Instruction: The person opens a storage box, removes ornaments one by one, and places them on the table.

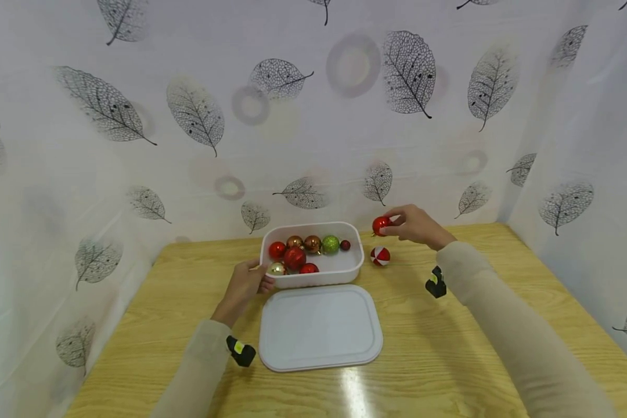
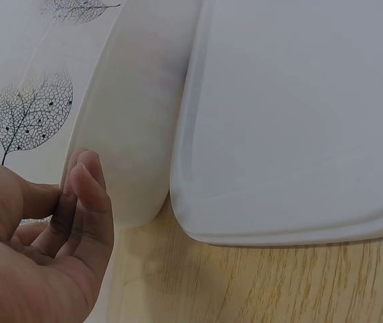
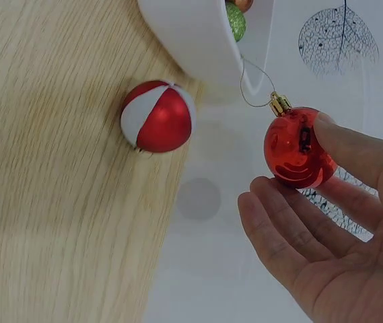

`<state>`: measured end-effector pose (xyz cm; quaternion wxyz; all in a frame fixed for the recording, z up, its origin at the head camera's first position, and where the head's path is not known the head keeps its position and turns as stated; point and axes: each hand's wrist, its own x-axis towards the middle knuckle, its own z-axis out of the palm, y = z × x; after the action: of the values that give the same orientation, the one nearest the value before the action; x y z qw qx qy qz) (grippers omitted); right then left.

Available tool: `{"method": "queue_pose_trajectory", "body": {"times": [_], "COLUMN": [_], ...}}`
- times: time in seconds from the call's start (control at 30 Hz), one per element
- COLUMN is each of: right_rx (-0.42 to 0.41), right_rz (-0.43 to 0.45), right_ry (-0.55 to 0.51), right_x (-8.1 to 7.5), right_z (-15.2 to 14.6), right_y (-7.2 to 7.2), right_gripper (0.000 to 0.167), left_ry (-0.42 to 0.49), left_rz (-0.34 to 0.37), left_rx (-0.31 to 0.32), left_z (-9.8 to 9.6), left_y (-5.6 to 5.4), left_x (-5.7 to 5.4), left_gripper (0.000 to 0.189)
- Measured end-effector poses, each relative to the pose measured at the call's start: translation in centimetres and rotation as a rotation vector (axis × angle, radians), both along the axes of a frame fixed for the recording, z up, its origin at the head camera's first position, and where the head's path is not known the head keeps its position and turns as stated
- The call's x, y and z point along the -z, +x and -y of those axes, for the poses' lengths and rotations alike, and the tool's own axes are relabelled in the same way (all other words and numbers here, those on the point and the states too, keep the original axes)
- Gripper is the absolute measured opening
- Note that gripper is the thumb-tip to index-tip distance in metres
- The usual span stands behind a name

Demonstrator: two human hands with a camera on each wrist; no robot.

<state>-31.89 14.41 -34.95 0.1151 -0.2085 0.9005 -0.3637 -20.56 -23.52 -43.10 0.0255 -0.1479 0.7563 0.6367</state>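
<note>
"What does the right hand (image 1: 417, 225) hold?"

"A red bauble (image 3: 297, 151), pinched between thumb and fingertips, raised beside the right end of a white box (image 1: 319, 280)."

"How does the bauble look?"

"Round, glossy and mirror-bright, with a ridged gold cap trailing a thin loop of thread."

"And the left hand (image 1: 245, 284)?"

"Thumb and fingers clasp the box's near left corner. Inside sit other baubles (image 1: 295, 258), red, copper, green and pale gold. A red-and-white ball (image 1: 380, 256) rests on the wood table (image 1: 449, 360); a white lid (image 1: 321, 328) lies in front."
</note>
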Motion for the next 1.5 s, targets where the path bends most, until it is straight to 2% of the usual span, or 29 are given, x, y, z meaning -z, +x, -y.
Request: {"method": "queue_pose_trajectory", "body": {"times": [0.4, 0.67, 1.13, 1.5], "right_rx": [0.032, 0.028, 0.049, 0.078], "right_rz": [0.052, 0.077, 0.133, 0.154], "right_ry": [-0.019, -0.023, -0.041, 0.001], "right_x": [0.8, 2.2, 5.0, 6.6], "right_z": [-3.0, -4.4, -5.1, -5.0], "right_y": [0.6, 0.8, 1.1, 1.3], "right_gripper": [0.050, 0.051, 0.055, 0.055], "left_ry": [-0.015, 0.006, -0.009, 0.002], "left_rz": [0.002, -0.020, -0.012, -0.009], "left_rx": [0.004, 0.017, 0.010, 0.006], "left_z": [0.1, 0.2, 0.2, 0.1], "left_y": [0.2, 0.3, 0.1, -0.1], "left_x": [-0.2, 0.0, 0.1, 0.3], "left_gripper": [0.042, 0.044, 0.046, 0.047]}}
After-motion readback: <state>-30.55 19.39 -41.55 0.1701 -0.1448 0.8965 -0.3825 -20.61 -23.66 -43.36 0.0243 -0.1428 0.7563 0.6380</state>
